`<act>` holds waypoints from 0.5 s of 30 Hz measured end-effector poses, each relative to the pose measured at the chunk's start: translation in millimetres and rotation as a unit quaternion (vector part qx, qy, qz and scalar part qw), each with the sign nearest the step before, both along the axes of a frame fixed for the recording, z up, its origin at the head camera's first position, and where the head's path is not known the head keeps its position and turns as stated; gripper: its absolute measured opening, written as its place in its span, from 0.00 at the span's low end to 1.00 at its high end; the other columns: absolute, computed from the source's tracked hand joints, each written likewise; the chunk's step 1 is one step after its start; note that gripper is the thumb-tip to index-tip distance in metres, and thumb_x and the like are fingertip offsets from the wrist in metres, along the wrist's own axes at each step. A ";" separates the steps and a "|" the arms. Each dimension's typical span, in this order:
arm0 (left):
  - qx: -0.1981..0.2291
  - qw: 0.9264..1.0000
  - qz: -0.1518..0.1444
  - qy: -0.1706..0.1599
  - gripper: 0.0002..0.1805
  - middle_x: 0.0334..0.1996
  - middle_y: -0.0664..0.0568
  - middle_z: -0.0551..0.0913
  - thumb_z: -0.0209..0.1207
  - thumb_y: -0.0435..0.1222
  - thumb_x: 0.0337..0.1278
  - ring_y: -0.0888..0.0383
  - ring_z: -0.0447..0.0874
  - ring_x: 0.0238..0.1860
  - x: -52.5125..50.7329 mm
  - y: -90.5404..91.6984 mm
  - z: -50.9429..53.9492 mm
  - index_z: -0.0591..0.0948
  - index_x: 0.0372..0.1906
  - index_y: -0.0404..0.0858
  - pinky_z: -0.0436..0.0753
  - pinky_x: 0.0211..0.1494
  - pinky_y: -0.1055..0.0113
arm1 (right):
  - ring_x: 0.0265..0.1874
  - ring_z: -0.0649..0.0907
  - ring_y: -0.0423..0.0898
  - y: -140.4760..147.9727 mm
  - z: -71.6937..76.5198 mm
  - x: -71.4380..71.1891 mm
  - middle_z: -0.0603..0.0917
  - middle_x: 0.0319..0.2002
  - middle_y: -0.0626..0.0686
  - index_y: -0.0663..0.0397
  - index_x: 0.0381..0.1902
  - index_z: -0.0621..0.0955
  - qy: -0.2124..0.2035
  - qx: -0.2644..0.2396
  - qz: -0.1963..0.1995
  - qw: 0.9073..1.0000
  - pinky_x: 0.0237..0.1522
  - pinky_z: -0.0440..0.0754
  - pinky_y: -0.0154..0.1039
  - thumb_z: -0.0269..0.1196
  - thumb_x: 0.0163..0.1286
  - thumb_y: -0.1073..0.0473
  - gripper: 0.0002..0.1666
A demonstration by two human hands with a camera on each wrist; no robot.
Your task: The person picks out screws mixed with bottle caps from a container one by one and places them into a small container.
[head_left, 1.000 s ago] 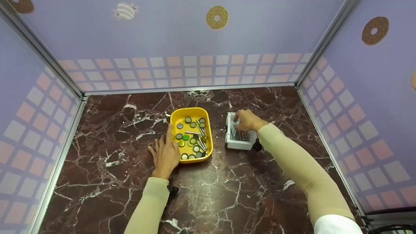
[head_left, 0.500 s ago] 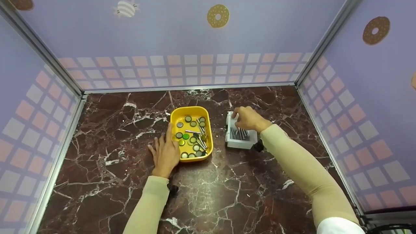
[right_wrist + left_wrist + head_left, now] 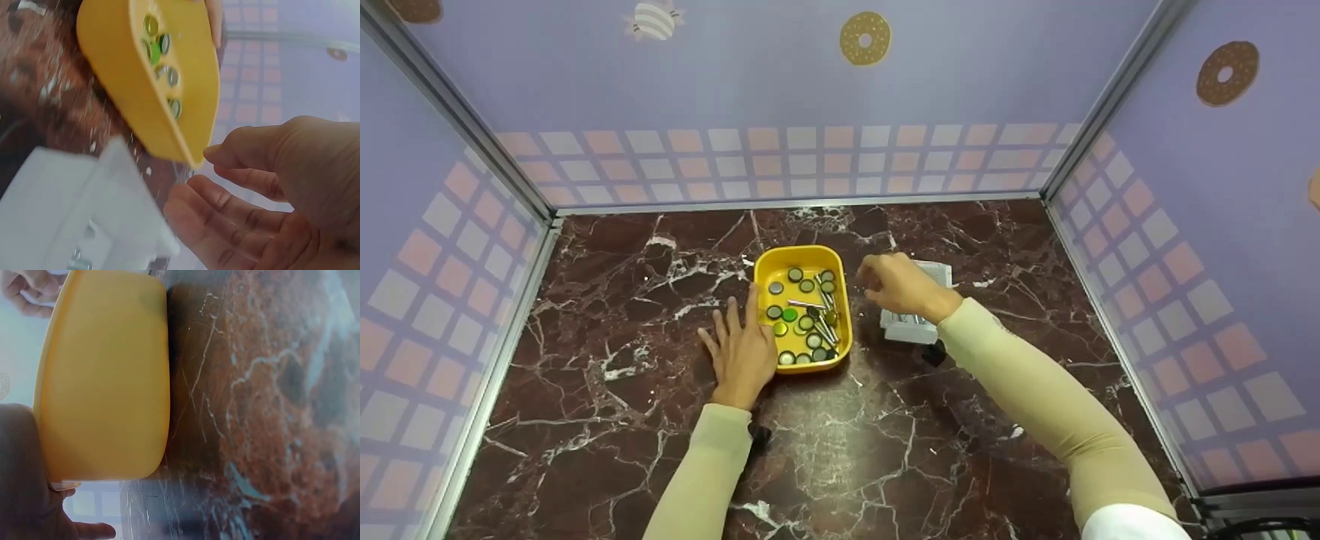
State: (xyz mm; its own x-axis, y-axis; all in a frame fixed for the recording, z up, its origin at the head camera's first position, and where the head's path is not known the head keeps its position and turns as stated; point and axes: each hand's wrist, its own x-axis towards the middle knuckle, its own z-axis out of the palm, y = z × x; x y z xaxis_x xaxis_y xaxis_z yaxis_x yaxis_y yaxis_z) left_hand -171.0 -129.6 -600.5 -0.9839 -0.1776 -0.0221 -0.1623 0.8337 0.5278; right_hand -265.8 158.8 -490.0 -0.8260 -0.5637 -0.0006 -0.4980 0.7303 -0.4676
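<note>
In the head view, a yellow tray (image 3: 802, 253) holds several round caps (image 3: 796, 275) and metal rods (image 3: 807, 304). My left hand (image 3: 744, 360) rests against its left rim, fingers spread; the left wrist view has the hand (image 3: 25, 472) beside the tray wall (image 3: 107, 382). My right hand (image 3: 904, 285) hovers above the left part of a white box (image 3: 911, 333), near the tray's right side. In the right wrist view, this hand (image 3: 270, 197) has loosely bent fingers with nothing visible between them. It partly hides the box's contents in the head view.
The tray and box stand apart on a dark marbled table (image 3: 840, 457). Purple walls (image 3: 750, 90) with checked bands enclose the back and sides. A dark curved object (image 3: 1267, 525) is at the lower right corner.
My right hand has moved left from inside the white box toward the yellow tray. The left hand has stayed at the tray's rim.
</note>
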 end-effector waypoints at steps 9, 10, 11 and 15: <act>-0.027 1.000 -0.002 0.012 0.41 0.97 0.33 0.52 0.46 0.43 0.93 0.23 0.42 0.97 -0.4 -0.8 0.2 0.49 1.00 0.57 0.36 0.94 0.16 | 0.47 0.97 0.62 -36.2 -9.1 9.6 0.96 0.50 0.69 0.70 0.58 0.90 0.009 -0.018 0.064 0.998 0.54 0.98 0.55 0.70 0.73 0.73 0.17; -0.030 0.999 -0.002 0.012 0.41 0.97 0.34 0.52 0.46 0.43 0.93 0.23 0.42 0.97 -0.3 -0.8 0.1 0.49 1.00 0.57 0.37 0.94 0.16 | 0.48 0.97 0.62 -39.4 -10.7 10.5 0.96 0.51 0.69 0.70 0.59 0.90 0.003 -0.015 0.065 0.998 0.54 0.98 0.55 0.70 0.74 0.72 0.17; -0.033 0.999 -0.002 0.013 0.41 0.97 0.34 0.52 0.47 0.43 0.93 0.23 0.42 0.97 -0.2 -0.7 0.0 0.49 1.00 0.57 0.37 0.94 0.15 | 0.48 0.97 0.62 -42.4 -12.6 11.1 0.97 0.50 0.68 0.69 0.59 0.90 0.001 -0.014 0.068 0.998 0.54 0.98 0.55 0.70 0.74 0.72 0.17; -0.042 0.999 -0.003 0.015 0.42 0.97 0.34 0.52 0.49 0.44 0.93 0.23 0.42 0.97 0.1 -0.4 0.4 0.49 0.99 0.57 0.39 0.94 0.15 | 0.48 0.98 0.61 -52.8 -17.4 12.5 0.97 0.49 0.66 0.67 0.59 0.89 -0.010 -0.008 0.072 0.997 0.54 0.98 0.54 0.70 0.76 0.71 0.16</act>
State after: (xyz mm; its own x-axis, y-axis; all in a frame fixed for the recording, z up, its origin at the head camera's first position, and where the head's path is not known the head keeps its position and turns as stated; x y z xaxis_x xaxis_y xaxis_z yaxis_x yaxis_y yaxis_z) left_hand -170.9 -130.0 -600.1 -0.9848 -0.1725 0.0215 -0.1435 0.8763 0.4599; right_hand -253.3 106.0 -507.4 -0.7370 -0.6758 -0.0056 -0.5872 0.6445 -0.4897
